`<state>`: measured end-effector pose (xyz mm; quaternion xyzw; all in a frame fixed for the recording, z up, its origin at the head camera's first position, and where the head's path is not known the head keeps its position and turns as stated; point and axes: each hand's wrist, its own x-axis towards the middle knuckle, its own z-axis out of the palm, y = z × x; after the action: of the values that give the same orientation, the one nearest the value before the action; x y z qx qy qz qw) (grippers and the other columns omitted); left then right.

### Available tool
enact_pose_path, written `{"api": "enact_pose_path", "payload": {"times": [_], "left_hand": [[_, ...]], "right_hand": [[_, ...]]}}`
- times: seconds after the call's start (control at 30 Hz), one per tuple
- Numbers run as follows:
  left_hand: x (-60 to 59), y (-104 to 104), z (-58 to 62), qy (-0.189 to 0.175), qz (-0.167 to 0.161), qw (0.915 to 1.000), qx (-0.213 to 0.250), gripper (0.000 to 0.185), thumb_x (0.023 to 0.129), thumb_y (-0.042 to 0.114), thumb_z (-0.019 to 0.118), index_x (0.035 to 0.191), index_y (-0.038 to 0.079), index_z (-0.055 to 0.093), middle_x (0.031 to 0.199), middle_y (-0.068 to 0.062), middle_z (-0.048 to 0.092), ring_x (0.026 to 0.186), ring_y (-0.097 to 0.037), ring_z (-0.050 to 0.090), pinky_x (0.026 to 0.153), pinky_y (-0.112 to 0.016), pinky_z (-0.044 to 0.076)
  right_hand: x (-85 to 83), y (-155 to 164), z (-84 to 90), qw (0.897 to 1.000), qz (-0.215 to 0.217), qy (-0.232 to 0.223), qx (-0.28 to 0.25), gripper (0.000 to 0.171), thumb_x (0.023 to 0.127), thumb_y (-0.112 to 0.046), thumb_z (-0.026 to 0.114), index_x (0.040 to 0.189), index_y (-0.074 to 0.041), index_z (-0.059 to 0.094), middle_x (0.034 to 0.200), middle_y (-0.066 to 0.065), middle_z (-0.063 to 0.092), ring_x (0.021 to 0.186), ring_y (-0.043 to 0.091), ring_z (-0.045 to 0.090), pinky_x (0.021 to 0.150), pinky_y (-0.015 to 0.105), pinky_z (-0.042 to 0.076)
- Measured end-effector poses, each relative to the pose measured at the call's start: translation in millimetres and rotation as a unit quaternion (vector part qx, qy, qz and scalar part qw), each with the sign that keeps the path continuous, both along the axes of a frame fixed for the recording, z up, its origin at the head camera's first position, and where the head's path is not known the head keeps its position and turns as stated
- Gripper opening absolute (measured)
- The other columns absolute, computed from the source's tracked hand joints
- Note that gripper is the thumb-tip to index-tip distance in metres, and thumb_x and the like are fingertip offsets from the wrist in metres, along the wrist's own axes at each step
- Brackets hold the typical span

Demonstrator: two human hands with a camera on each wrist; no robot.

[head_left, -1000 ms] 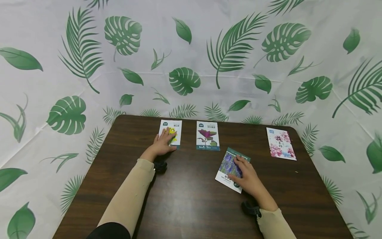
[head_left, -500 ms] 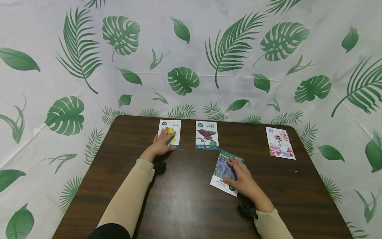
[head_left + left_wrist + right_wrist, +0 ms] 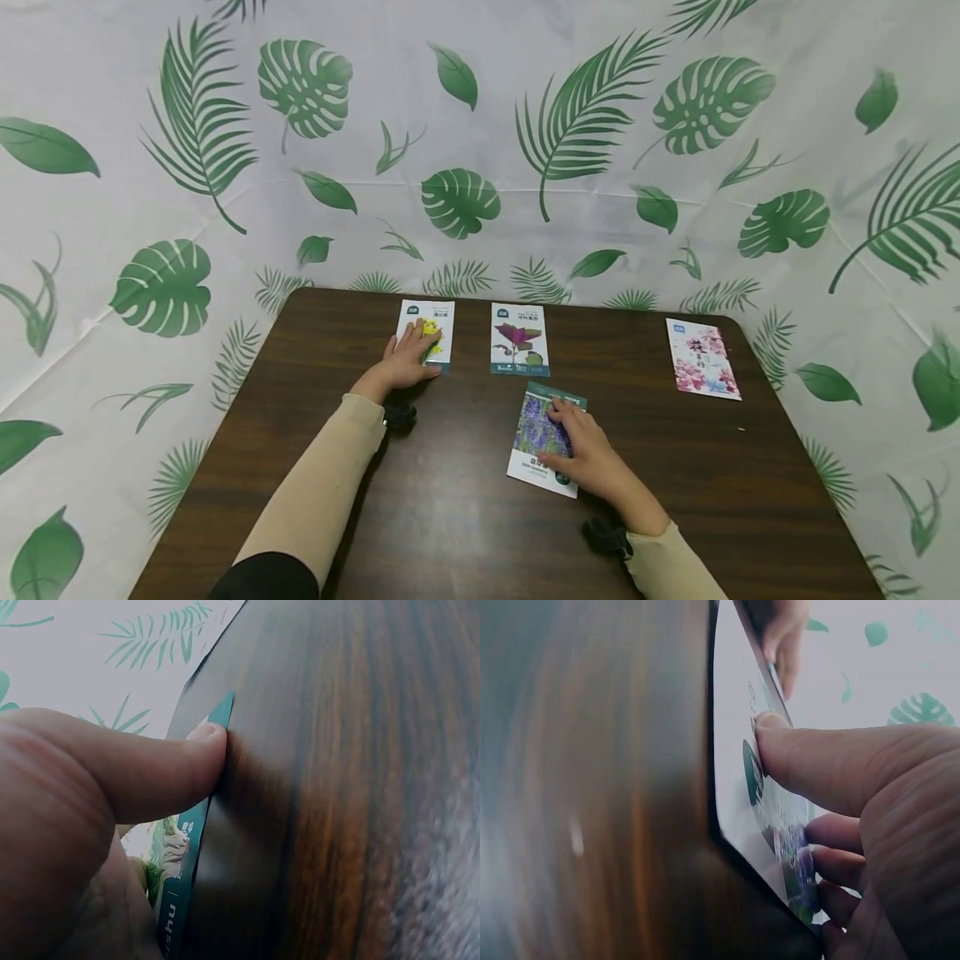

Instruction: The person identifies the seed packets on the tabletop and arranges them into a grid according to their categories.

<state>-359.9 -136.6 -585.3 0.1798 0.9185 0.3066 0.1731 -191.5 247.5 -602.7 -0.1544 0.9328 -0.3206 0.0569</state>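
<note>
Right hand [image 3: 592,458], fingers flat, presses a glossy rectangular lavender packet [image 3: 542,433] at frame centre. Left hand [image 3: 405,360], fingers flat, rests on a yellow packet [image 3: 429,327] on the dark wood-grain table [image 3: 450,517].

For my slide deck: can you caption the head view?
Left hand rests on a yellow seed packet; right hand presses a purple packet on the table.

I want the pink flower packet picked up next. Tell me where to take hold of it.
The pink flower packet lies flat on the table near its right edge, untouched. Probably best to slide it to that edge and pinch the overhanging long side, coming from the right: flat, it offers no raised edge.
</note>
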Motion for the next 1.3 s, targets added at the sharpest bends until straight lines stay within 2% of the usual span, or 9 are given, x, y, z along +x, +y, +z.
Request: {"api": "enact_pose_path", "payload": {"times": [0.37,0.53,0.8,0.97,1.17,1.3], "left_hand": [[-6.7,5.1,1.0,-0.03,-0.039,0.9971,-0.059,0.084,0.111,0.037,0.06,0.178,0.019,0.012,0.182,-0.018,-0.023,0.169,-0.039,-0.024,0.132,-0.069,-0.015],[-9.2,6.6,0.3,-0.033,-0.037,0.9962,-0.071,0.084,0.112,0.036,0.058,0.178,0.02,0.008,0.181,-0.016,-0.026,0.168,-0.037,-0.026,0.133,-0.066,-0.016],[-10.4,7.9,-0.3,-0.031,-0.038,0.9958,-0.077,0.084,0.113,0.038,0.057,0.178,0.02,0.008,0.181,-0.014,-0.026,0.169,-0.036,-0.025,0.133,-0.065,-0.016],[-10.4,5.2,-1.6,-0.032,-0.03,0.9954,-0.085,0.083,0.112,0.037,0.057,0.178,0.021,0.009,0.182,-0.014,-0.025,0.169,-0.036,-0.025,0.134,-0.065,-0.015],[-10.4,3.2,-2.9,-0.039,-0.034,0.9949,-0.087,0.084,0.113,0.041,0.057,0.178,0.023,0.007,0.181,-0.012,-0.028,0.168,-0.035,-0.027,0.133,-0.065,-0.016],[-9.8,2.7,-1.8,-0.035,-0.033,0.9952,-0.085,0.085,0.112,0.042,0.057,0.178,0.024,0.008,0.181,-0.012,-0.027,0.169,-0.035,-0.026,0.133,-0.065,-0.016]], "right_hand": [[-12.0,-36.6,0.5,0.999,0.043,-0.015,0.001,0.083,0.096,-0.04,0.085,0.163,-0.007,0.048,0.179,0.014,0.033,0.167,0.044,0.025,0.13,0.073,0.022],[-18.8,-55.4,2.1,0.998,0.058,-0.008,-0.007,0.084,0.096,-0.038,0.086,0.163,-0.006,0.046,0.177,0.016,0.037,0.167,0.044,0.025,0.13,0.073,0.023],[-25.6,-86.0,2.7,0.996,0.085,0.02,-0.004,0.061,0.096,-0.034,0.086,0.144,-0.01,0.056,0.172,0.018,0.043,0.166,0.043,0.03,0.131,0.067,0.029],[-26.7,-110.0,2.4,0.992,0.122,0.02,0.003,0.042,0.098,-0.035,0.084,0.131,-0.019,0.062,0.177,0.015,0.036,0.166,0.04,0.031,0.13,0.065,0.032],[-26.1,-137.7,4.9,0.986,0.168,0.02,0.013,0.043,0.101,-0.035,0.081,0.134,-0.018,0.061,0.177,0.013,0.036,0.167,0.035,0.03,0.132,0.058,0.032],[-27.9,-151.9,6.9,0.982,0.184,0.026,0.019,0.04,0.103,-0.032,0.078,0.136,-0.018,0.061,0.177,0.013,0.037,0.168,0.033,0.029,0.134,0.055,0.03]]}}
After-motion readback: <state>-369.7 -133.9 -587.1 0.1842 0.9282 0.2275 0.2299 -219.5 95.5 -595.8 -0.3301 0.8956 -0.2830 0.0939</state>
